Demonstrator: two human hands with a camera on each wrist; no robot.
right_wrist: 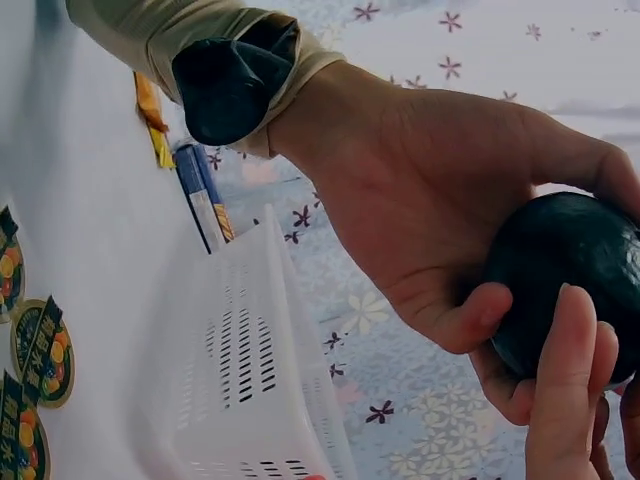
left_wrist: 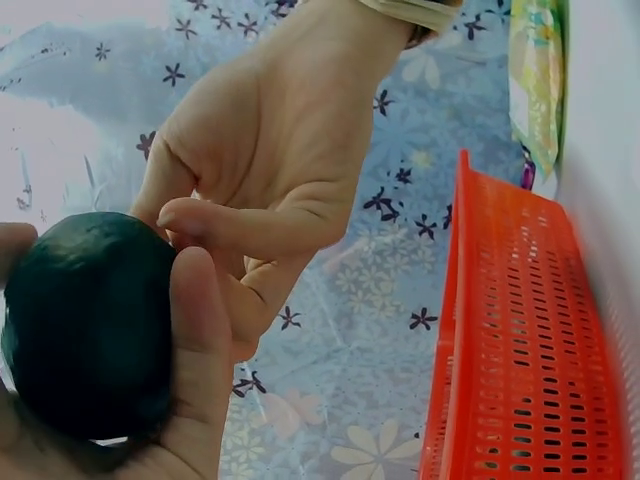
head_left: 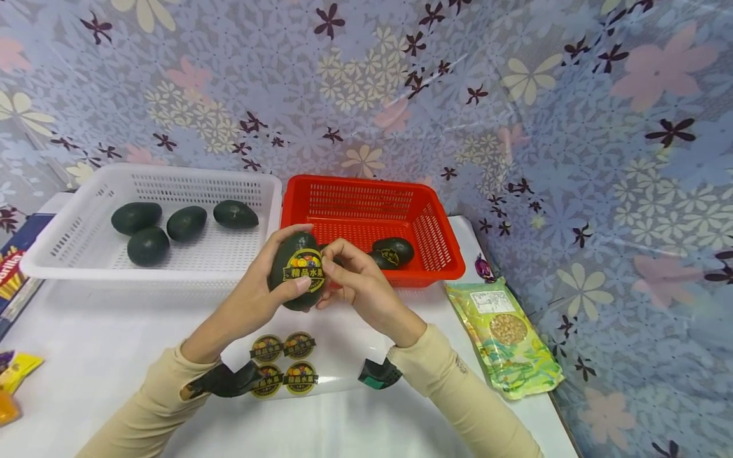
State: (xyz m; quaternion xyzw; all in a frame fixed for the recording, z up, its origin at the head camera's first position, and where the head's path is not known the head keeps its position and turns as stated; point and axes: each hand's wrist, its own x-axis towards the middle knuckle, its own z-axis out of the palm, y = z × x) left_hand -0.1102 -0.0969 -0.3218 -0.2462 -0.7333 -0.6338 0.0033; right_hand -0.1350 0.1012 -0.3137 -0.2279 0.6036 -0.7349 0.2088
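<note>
A dark green avocado [head_left: 294,247] is held in my left hand [head_left: 260,286], whose thumb lies across the front over a round black and gold fruit sticker [head_left: 305,262]. My right hand [head_left: 366,286] touches the avocado's right side, with thumb and forefinger at the sticker's edge. In the left wrist view the avocado [left_wrist: 90,320] shows its plain side, and the right hand [left_wrist: 270,170] reaches its edge. The right wrist view has the left hand [right_wrist: 430,190] around the avocado [right_wrist: 560,270]. Below the hands lies a clear sheet with several such stickers [head_left: 300,343].
The white basket [head_left: 154,275] at left holds several avocados [head_left: 137,218]. Beside it, the red basket [head_left: 435,275] contains stickered avocados [head_left: 395,251]. A green food bag [head_left: 509,350] lies at right; a blue box [head_left: 23,254] and yellow packet [head_left: 21,375] are far left.
</note>
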